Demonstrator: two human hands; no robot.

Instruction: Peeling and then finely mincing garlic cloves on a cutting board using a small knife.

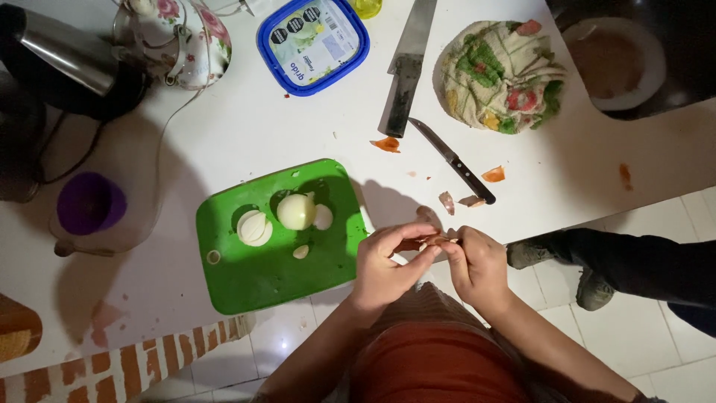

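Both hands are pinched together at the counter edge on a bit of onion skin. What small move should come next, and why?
Probably pull the fingertips apart to strip that brownish skin piece off. The left hand and right hand both pinch it just off the green cutting board, where peeled onion pieces already lie. Loose skin scraps sit by the small knife, so drop it there.

One package in view: a plastic tub (pixel 313 43), rounded-rectangular, lying flat on the white counter (pixel 246 127) at about 12 o'clock of the frame, slightly left of centre. Blue rim runs all round. Its lid label (pixel 312 39) is pale, white to light green, with a few small dark round marks along the upper edge and dark lettering on the left side. Tub sits tilted, long axis running roughly 8 to 2 o'clock. No signs or screens seen.
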